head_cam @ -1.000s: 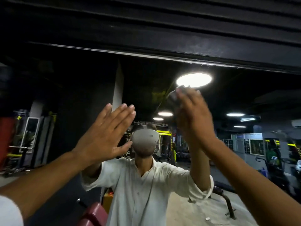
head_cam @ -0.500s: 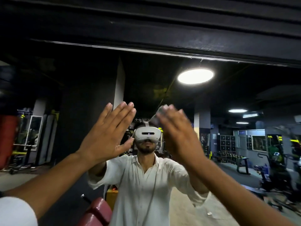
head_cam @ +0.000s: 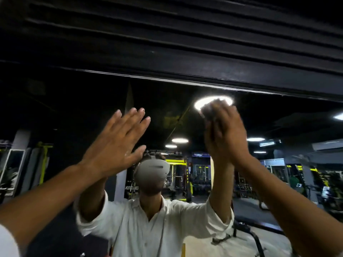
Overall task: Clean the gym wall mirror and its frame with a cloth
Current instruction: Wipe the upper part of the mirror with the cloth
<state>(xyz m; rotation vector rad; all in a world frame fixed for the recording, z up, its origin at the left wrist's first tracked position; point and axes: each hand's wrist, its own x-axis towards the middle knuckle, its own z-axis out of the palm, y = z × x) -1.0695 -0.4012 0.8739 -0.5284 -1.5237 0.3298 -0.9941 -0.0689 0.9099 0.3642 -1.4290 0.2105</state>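
Observation:
The wall mirror (head_cam: pixel 70 108) fills the lower part of the view, and its dark top frame (head_cam: pixel 185 71) runs across above it. My left hand (head_cam: pixel 117 143) lies flat on the glass with its fingers straight and spread. Further right and higher, my right hand (head_cam: pixel 226 134) presses a small grey cloth (head_cam: pixel 210 111) against the glass just below the top frame. Its fingers look straight, though motion blurs them. Only the cloth's upper end shows past my fingertips. My reflection in a white shirt faces me between my arms.
Dark ribbed panels (head_cam: pixel 185 25) cover the wall above the frame. The mirror reflects round ceiling lights (head_cam: pixel 180 140) and gym machines with yellow trim (head_cam: pixel 175 161). Dark equipment (head_cam: pixel 241 230) shows low on the right.
My right hand swept down and left with the cloth, then back up and right to just under the top frame. My left hand stayed flat on the glass. The view tilted up.

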